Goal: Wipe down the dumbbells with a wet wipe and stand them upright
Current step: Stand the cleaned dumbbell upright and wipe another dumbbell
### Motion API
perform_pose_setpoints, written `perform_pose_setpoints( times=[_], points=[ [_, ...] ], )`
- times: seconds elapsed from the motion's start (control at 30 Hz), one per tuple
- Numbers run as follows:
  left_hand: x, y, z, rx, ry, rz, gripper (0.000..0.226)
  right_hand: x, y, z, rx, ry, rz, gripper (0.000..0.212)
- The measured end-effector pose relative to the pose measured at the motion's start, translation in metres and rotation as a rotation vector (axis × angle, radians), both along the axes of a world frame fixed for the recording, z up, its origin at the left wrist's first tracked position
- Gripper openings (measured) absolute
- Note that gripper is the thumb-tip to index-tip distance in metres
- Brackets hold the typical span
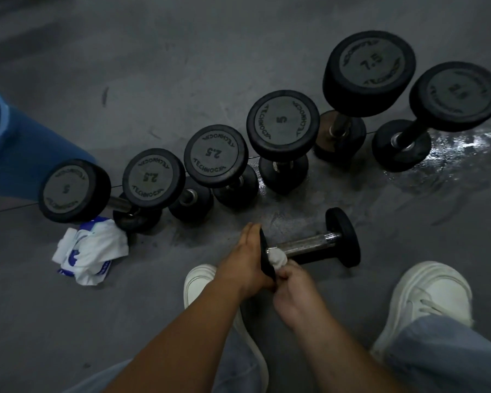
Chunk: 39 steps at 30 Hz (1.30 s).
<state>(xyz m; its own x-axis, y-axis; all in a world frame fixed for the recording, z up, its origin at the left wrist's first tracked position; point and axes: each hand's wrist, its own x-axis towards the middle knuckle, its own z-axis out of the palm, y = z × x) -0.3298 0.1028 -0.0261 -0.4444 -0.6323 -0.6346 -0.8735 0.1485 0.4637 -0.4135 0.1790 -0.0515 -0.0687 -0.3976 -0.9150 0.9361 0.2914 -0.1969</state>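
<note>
1. Floor (182, 66): grey, fills the whole frame; a wet, shiny patch (462, 148) shows at the right, beside the last weights.
2. Blue shape (17, 143): at the left edge of the frame; I cannot tell what it is.
3. Row of upright dumbbells (282, 124): six, black, standing on end in a line that rises from middle left to upper right. Top faces read 5, 2.5, 2.5, 5, 7.5; the marking on the far-right one is too blurred to read.
4. My shoes (428, 296): white, one at lower centre, one at lower right, with pale jeans legs at the bottom edge.
5. Lying dumbbell (312, 243): on its side at centre, below the row, metal bar pointing up to the right.
6. Wipe packet (90, 251): crumpled, white and blue, on the floor at lower left, just beside the first weight.
7. My left hand (245, 263): fingers held flat against the outer face of the lying dumbbell's near end plate, steadying it.
8. My right hand (291, 290): closed around a wet wipe (278, 258), pressing it on the bar next to that plate.
</note>
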Motion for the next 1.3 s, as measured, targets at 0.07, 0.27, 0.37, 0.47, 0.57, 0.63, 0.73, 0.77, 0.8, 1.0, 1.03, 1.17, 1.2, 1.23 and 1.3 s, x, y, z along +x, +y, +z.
perform_pose_setpoints(
  times=[0.07, 0.27, 0.37, 0.47, 0.57, 0.63, 0.73, 0.77, 0.8, 1.0, 1.03, 1.17, 1.2, 1.23, 1.3],
  points=[
    [0.001, 0.001, -0.001, 0.01, 0.003, 0.014, 0.131, 0.0, 0.008, -0.002, -0.037, 0.047, 0.009, 0.03],
    [0.002, 0.013, -0.002, -0.059, 0.059, 0.033, 0.109, 0.003, -0.022, -0.006, 0.194, 0.196, 0.065, 0.029],
    [0.003, 0.014, -0.003, -0.074, 0.075, 0.03, 0.105, 0.002, -0.03, -0.007, 0.237, 0.183, 0.027, 0.047],
    [0.002, 0.017, 0.001, -0.068, 0.052, 0.032, 0.109, 0.01, -0.009, -0.003, 0.129, 0.217, 0.005, 0.034],
    [0.001, 0.019, 0.001, -0.11, 0.058, 0.046, 0.102, 0.003, -0.024, -0.011, 0.177, 0.195, -0.006, 0.038],
    [0.001, 0.02, 0.001, -0.099, 0.053, 0.047, 0.103, 0.001, -0.03, -0.012, 0.19, 0.136, -0.016, 0.04],
    [0.003, 0.023, 0.001, -0.074, 0.061, 0.07, 0.11, 0.007, -0.009, -0.003, 0.133, 0.23, 0.025, 0.032],
    [0.003, 0.024, 0.0, -0.079, 0.07, 0.077, 0.109, 0.007, -0.006, 0.001, 0.104, 0.25, 0.027, 0.03],
    [0.003, 0.024, -0.002, -0.087, 0.081, 0.078, 0.107, 0.004, -0.011, 0.0, 0.133, 0.238, 0.029, 0.028],
    [0.003, 0.019, 0.0, -0.043, 0.061, 0.071, 0.11, 0.006, -0.01, -0.004, 0.137, 0.204, -0.015, 0.022],
    [0.003, 0.019, -0.001, -0.047, 0.07, 0.071, 0.112, 0.009, -0.002, -0.004, 0.093, 0.23, -0.005, 0.019],
    [0.003, 0.018, -0.006, -0.04, 0.069, 0.073, 0.11, 0.001, -0.025, -0.012, 0.205, 0.191, -0.045, 0.034],
    [0.003, 0.018, -0.006, -0.037, 0.068, 0.072, 0.11, 0.001, -0.026, -0.012, 0.207, 0.193, -0.047, 0.032],
    [0.003, 0.018, -0.005, -0.039, 0.072, 0.069, 0.11, 0.004, -0.021, -0.011, 0.195, 0.224, -0.032, 0.031],
    [0.004, 0.018, -0.005, -0.061, 0.086, 0.069, 0.11, 0.012, -0.004, -0.01, 0.149, 0.258, -0.006, 0.034]
  ],
)
